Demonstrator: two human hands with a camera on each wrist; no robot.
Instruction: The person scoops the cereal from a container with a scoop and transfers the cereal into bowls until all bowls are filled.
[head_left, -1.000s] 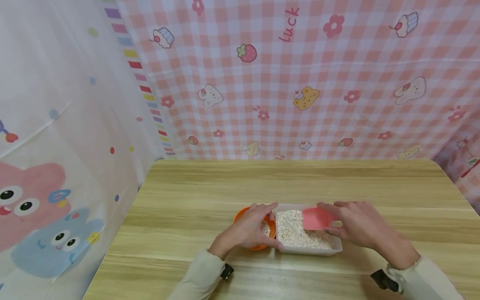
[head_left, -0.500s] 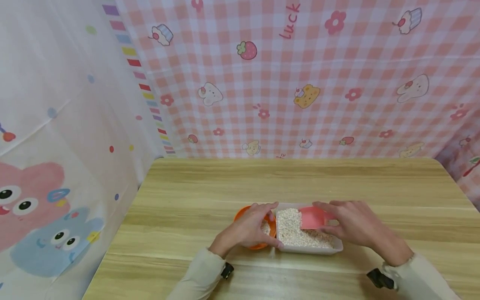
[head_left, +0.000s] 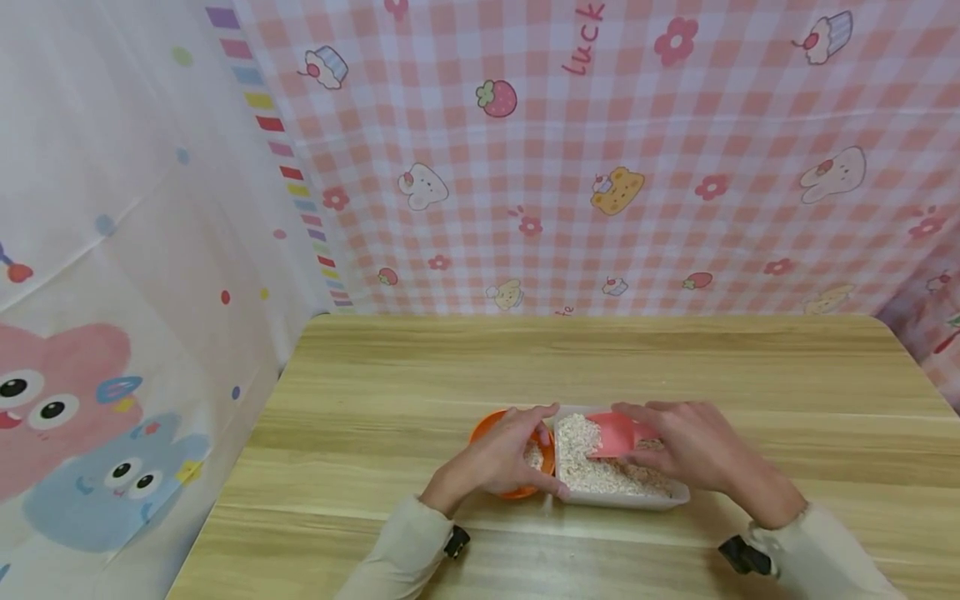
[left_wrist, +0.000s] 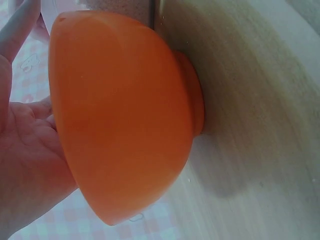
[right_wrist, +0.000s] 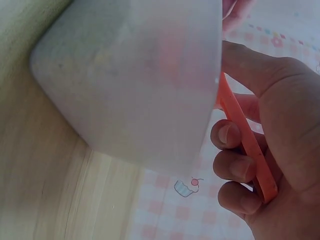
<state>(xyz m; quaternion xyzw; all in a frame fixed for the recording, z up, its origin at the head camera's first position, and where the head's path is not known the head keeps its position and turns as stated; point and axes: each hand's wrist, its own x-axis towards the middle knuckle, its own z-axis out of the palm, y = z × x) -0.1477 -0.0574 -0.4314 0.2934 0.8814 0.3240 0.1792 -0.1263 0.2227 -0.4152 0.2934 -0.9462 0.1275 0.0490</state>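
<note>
My left hand (head_left: pixel 498 462) spreads over the orange bowl (head_left: pixel 480 429), with thumb and forefinger reaching to the near and far corners of the white plastic box (head_left: pixel 637 501). Some oats show in the bowl under this hand. In the left wrist view the bowl (left_wrist: pixel 120 120) stands upright, the palm beside its rim. The box holds a bed of oats (head_left: pixel 581 467). My right hand (head_left: pixel 693 442) grips the handle of a pink scoop (head_left: pixel 611 434), its mouth facing left in the oats. Fingers curl round the scoop handle (right_wrist: pixel 250 145) in the right wrist view.
Bowl and box stand side by side on a wood-grain table (head_left: pixel 420 367). A pink checked cloth (head_left: pixel 555 158) hangs behind the table's far edge. At the left hangs a white cloth (head_left: pixel 150 275) with cartoon figures.
My right hand has pushed the scoop leftward through the oats, and oats now heap at its mouth. My left hand stays at the bowl and box.
</note>
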